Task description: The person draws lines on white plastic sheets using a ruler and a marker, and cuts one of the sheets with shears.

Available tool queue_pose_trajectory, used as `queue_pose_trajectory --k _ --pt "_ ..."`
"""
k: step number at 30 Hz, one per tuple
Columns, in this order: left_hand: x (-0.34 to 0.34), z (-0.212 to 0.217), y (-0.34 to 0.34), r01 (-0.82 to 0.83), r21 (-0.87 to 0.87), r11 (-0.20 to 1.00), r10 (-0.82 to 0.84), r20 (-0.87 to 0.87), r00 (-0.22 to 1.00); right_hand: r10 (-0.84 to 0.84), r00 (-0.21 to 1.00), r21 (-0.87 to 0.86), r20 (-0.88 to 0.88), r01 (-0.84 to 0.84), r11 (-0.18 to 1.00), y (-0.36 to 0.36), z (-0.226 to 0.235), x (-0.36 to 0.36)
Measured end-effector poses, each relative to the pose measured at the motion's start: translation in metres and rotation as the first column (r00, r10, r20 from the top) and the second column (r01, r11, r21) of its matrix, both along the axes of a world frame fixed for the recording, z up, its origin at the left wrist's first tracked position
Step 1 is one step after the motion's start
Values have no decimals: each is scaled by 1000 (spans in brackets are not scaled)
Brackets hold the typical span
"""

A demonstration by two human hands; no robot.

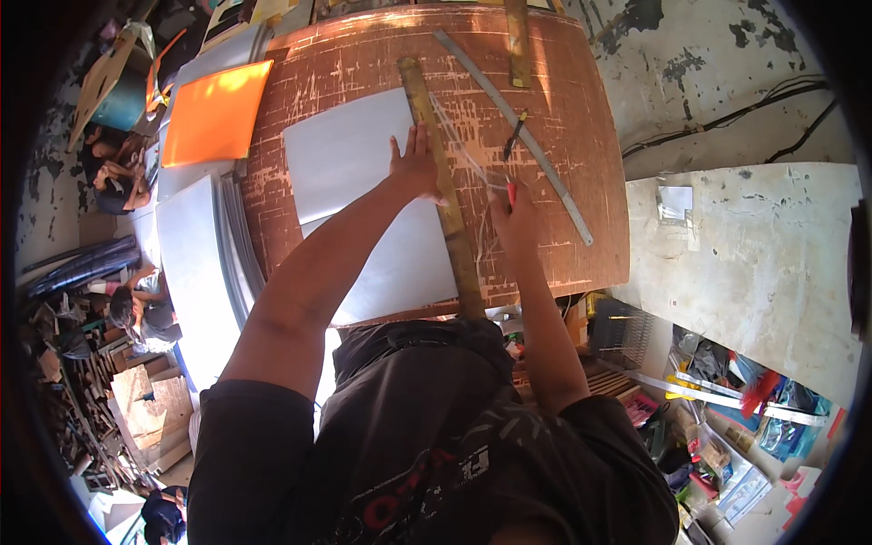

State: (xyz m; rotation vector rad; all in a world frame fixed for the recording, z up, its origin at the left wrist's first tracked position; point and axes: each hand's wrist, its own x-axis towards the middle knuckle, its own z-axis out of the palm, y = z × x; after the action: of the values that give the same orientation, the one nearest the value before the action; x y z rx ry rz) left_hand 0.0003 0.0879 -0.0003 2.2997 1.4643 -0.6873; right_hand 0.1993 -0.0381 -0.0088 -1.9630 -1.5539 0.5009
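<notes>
My left hand (pixel 416 171) lies flat with fingers spread, pressing on a pale grey sheet (pixel 350 150) and the edge of a long, worn wooden strip (pixel 451 218). A second grey sheet (pixel 400 263) lies nearer to me, along the same strip. To the right of the strip, my right hand (pixel 518 218) is closed on a small red tool (pixel 511 193), mostly hidden by the fingers. Thin clear offcut strips (pixel 463 150) run beside it. Beyond that hand, a black and yellow utility knife (pixel 516 134) lies by a long metal ruler (pixel 545 163).
The scratched red-brown worktable (pixel 581 109) carries an orange sheet stack (pixel 218 113) and a thick grey sheet stack (pixel 195 245) at left. Another wooden strip (pixel 518 45) lies at the far edge. Other people (pixel 145 313) sit at left. Clutter (pixel 718 445) fills the lower right.
</notes>
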Motion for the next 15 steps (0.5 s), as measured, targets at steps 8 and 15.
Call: queue_pose_trajectory --k 8,15 --pt "-12 -6 -4 -15 12 1000 14 58 998 41 982 -103 183 -23 994 29 -34 -14" --pt "-31 -15 -7 -17 16 1000 12 303 953 -40 992 -76 117 49 996 5 -5 27"
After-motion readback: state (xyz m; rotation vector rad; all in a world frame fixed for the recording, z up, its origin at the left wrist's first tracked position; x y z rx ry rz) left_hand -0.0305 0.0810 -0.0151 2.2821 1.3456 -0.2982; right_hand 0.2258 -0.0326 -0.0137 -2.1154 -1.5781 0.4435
